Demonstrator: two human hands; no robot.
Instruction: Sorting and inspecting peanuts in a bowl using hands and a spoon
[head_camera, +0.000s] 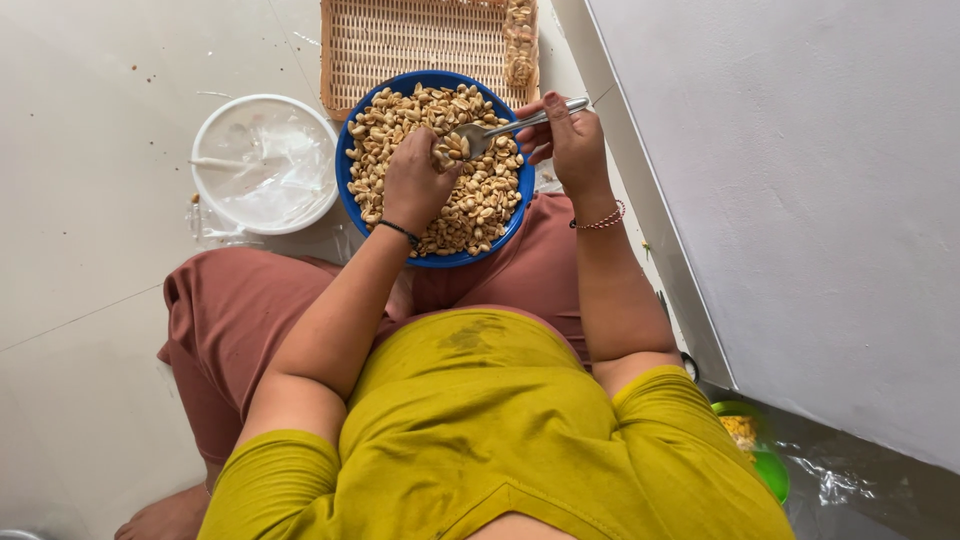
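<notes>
Biggest thing here is the pale tiled floor (90, 330), person sitting right on it, with a plain wall (800, 200) running down their right side. A woven tray (400, 40) sits at the far end with a little row of peanuts along its right edge. Just left of the blue bowl is a white tub (265, 160) lined with clear plastic, rims nearly touching.

The bowl (436, 165) itself is resting on the lap, just in front of the tray, and it's heaped full of peanuts (480, 195). The left hand (415, 180) is down in the pile, fingers curled together on some nuts, a black band at the wrist. The right hand (570, 140) is clamped on the handle of a metal spoon (510, 128), with the spoon's scoop end over the nuts right next to the left fingers. Beaded bracelet on that wrist.

Down by the right hip there's a small green container (770, 470) with something yellow beside it, half hidden.
</notes>
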